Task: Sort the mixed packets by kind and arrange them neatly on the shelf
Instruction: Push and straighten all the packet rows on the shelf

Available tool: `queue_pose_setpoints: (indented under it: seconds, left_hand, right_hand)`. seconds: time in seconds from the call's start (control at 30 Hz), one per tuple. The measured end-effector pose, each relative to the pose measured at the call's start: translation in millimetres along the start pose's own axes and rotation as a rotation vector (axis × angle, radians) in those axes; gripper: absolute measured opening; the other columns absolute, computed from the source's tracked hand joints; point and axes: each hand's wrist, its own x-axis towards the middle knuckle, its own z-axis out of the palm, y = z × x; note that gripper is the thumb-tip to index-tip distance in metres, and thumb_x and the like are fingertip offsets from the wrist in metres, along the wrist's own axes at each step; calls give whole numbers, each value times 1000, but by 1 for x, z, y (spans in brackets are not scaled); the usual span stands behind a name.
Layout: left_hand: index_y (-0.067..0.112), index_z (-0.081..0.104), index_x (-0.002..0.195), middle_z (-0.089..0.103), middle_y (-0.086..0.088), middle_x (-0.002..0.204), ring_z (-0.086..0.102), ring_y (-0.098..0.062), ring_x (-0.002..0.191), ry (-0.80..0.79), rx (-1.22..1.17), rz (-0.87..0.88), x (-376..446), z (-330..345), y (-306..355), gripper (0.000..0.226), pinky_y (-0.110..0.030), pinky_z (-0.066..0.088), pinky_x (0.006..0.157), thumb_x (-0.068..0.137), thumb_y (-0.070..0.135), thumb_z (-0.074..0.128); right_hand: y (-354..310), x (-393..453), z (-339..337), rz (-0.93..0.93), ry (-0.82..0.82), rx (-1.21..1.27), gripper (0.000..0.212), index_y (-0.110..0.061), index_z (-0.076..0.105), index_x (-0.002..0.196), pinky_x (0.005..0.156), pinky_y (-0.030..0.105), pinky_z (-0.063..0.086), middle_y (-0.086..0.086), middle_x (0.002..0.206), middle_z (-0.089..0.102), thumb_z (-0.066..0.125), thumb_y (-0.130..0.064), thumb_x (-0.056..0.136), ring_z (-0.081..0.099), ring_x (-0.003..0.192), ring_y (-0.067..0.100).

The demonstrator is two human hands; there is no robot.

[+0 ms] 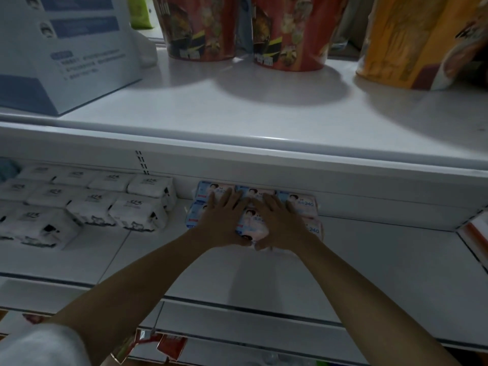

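Several pink-and-blue tissue packets lie in two rows at the back of the middle shelf. My left hand lies flat, fingers straight, on the left packets. My right hand lies flat on the right ones. Between the two hands sits a front packet, with both thumbs at its front edge. Left of this group, several white tissue packets with black print stand in neat rows.
The upper shelf carries a white-and-blue box, two red tubs and an orange tub. Red packets hang below the front rail. An orange-edged box lies at the right edge.
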Motion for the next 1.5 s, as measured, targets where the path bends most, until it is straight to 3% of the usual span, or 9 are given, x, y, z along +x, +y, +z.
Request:
queue_pose_setpoints:
  seconds: [0.2,0.73,0.8,0.9,1.0,1.13,1.23,1.33,1.5]
  left_hand:
    - [22,5,156,-2,-6,164,-6,-29,150,46,-55,89,-9,2,33,122,-61,-3,117,61,91,36]
    - [20,2,156,-1,-3,164,-8,-24,150,19,-104,80,15,-8,99,95,-61,-5,116,87,65,52]
    - [21,10,156,8,-1,163,0,-21,151,137,-255,-23,2,-13,79,92,-55,-4,119,86,70,46]
    - [17,51,135,54,-3,135,50,-22,126,552,-562,-171,-19,-22,36,59,-43,38,107,89,54,51]
    - [15,61,122,64,1,115,61,-18,102,746,-1002,-513,-34,-26,-14,39,-29,48,85,92,40,58]
    - [20,62,115,62,2,114,55,-21,115,622,-1456,-809,-35,-21,-61,25,-32,43,98,98,35,51]
    - [25,64,107,65,2,99,63,-22,96,448,-1740,-810,-35,-14,-58,27,-31,52,73,97,45,50]
    - [18,69,112,72,-11,106,71,-27,84,309,-1816,-752,-34,-9,-38,41,-34,57,64,99,48,45]
    - [15,70,101,75,-11,96,73,-23,73,313,-1844,-747,-35,-16,-29,38,-32,58,55,100,43,45]
  right_hand:
    - [41,-37,-36,74,93,323,118,-29,17,155,119,45,20,1,162,13,67,-78,60,14,149,21]
    - [83,-71,4,237,-100,801,138,-22,-9,155,116,32,29,-2,159,12,91,-34,62,21,146,15]
    - [86,-76,3,254,-104,912,140,-23,-3,155,109,31,41,-3,156,22,95,-33,55,35,139,5]
    - [79,-87,-8,273,-36,1174,91,-27,14,148,95,14,45,-14,145,37,77,-22,81,47,120,-15]
    - [88,-89,-1,493,111,1350,101,-34,8,155,116,34,29,-12,159,21,60,-71,77,29,142,8]
    - [85,-79,9,627,322,1664,74,-28,25,153,115,33,27,-9,158,26,50,-61,91,30,143,13]
    - [68,-72,4,582,311,1706,51,-19,47,141,103,28,44,-5,139,51,42,-48,99,54,123,10]
    - [50,-61,7,522,274,1713,42,-16,60,128,76,31,59,7,118,70,43,-43,100,70,102,21]
    - [45,-50,9,616,342,1648,38,-22,54,135,85,42,57,6,123,67,52,-36,100,68,106,25]
